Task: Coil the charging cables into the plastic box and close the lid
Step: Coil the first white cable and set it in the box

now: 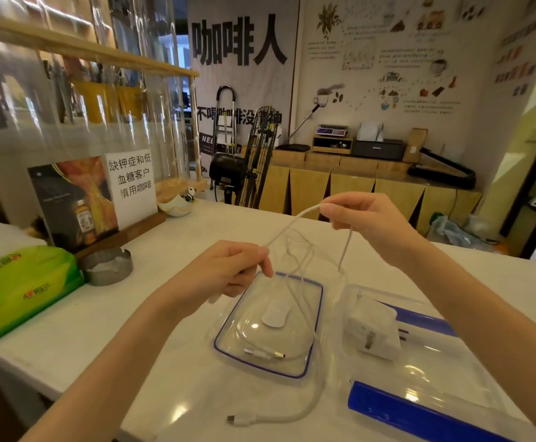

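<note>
My left hand (234, 269) and my right hand (362, 218) both pinch a white charging cable (292, 223), held taut between them above the table. From my right hand a short end hangs down. Loose loops drop onto a clear lid with a blue seal (319, 301) lying flat on the white counter. A USB plug (265, 354) rests on that lid. Another cable end (241, 420) lies on the counter in front of it. To the right stands the clear plastic box with blue clips (388, 406), holding a white charger block (372, 330).
A green tissue pack (21, 285) and a metal ashtray (107, 266) sit at the left. Behind them stand a menu sign (101, 193) on a wooden base and a small bowl (177, 207). The counter's near edge runs along the bottom left. A fan stands beyond the counter.
</note>
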### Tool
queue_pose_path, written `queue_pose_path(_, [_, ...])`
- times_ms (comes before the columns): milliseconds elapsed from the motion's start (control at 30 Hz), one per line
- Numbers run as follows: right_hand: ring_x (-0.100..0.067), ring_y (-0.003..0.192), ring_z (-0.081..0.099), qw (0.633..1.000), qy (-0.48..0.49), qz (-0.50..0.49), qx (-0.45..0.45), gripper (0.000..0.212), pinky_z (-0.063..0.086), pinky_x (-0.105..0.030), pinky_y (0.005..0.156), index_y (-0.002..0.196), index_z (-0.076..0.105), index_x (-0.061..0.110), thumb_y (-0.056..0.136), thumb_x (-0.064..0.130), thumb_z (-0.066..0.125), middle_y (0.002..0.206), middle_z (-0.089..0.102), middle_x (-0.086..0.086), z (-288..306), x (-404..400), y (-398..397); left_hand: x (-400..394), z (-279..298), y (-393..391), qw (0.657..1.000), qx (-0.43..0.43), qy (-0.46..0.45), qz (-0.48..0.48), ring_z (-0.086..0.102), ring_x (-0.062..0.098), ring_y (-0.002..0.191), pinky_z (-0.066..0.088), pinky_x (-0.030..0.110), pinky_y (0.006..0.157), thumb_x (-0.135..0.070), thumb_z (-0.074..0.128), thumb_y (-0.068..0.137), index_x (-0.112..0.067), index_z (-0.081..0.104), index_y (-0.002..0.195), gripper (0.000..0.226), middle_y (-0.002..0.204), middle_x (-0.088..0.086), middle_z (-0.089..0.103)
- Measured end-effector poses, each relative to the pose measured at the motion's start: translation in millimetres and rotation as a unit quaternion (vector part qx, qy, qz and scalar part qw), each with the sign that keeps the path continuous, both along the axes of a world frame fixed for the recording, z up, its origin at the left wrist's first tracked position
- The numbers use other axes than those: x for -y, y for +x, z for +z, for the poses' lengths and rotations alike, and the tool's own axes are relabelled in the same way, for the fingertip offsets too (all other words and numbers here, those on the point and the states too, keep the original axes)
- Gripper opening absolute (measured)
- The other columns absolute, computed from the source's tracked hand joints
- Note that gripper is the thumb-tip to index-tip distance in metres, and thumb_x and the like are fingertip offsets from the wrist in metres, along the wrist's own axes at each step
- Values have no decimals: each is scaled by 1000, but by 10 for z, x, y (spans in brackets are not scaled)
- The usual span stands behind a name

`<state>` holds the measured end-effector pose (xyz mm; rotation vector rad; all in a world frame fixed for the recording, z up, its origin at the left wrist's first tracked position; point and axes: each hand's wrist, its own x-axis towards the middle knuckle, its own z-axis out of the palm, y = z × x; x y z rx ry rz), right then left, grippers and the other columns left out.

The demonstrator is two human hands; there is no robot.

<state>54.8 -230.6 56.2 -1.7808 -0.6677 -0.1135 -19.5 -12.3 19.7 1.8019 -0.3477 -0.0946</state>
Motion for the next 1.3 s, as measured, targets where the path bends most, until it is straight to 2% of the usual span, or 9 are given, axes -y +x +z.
queue_pose_path(233, [-7,51,51,988,85,-127,-10,6,46,-19,51,86,66,23,84,21,60,62,58,2,-5,-7,58,224,327,171,970,20,-222,-95,33,3,38,31,14,38,-19,33,94,-9,62,87,32,47,-8,41])
queue_pose_path(367, [-9,51,55,998,3,-59,-33,17,47,-21,52,87,69,25,89,25,53,62,63,1,-119,-74,-1,494,583,340,904,22,-401,-145,41,2,40,38,14,41,-21,43,84,-7,66,90,27,49,-7,47])
queue_pose_path(533, [-11,62,62,987,-153,36,-20,25,53,-22,64,113,58,33,94,26,43,74,67,0,-241,-138,-178,680,656,607,875,39,-468,-119,50,3,47,45,16,48,-22,42,87,-6,60,99,27,55,-5,54])
queue_pose_path(700, [-12,68,62,934,-340,2,114,29,54,-32,72,122,49,34,94,34,42,77,66,2,-194,-80,-342,683,587,821,907,109,-402,-58,59,6,54,51,16,55,-18,42,90,-8,62,99,25,58,-3,63])
queue_pose_path(800, [-8,69,56,914,-354,-33,196,32,47,-24,67,124,51,26,94,27,43,80,65,5,-55,-32,-355,669,536,899,947,244,-206,18,66,9,59,55,18,60,-13,39,93,-18,62,97,23,62,-2,69])
queue_pose_path(900, [-12,92,59,888,-342,-80,297,32,49,-28,81,122,54,22,94,23,39,105,68,2,90,0,-354,641,521,956,953,282,-106,19,66,11,57,55,20,59,-9,43,92,-15,63,94,21,70,5,68])
queue_pose_path(1033, [-11,71,57,845,-330,-111,407,33,48,-24,62,100,65,17,87,31,38,80,65,2,333,71,-221,568,513,973,970,239,32,-38,55,11,43,45,17,44,-16,47,91,-9,67,78,25,66,7,64])
queue_pose_path(1167, [-17,75,61,814,-275,-151,489,27,51,-26,66,93,69,8,85,24,49,83,68,-6,512,194,-60,520,554,967,987,85,-53,-127,32,4,35,25,14,36,-19,42,93,-4,67,85,31,42,-6,46])
queue_pose_path(1300, [-8,75,59,844,-163,-194,474,19,49,-16,69,96,69,7,83,16,60,83,67,-3,520,181,88,514,633,868,931,-10,-210,-298,28,1,32,17,17,37,-39,29,89,-3,66,79,52,40,-10,40])
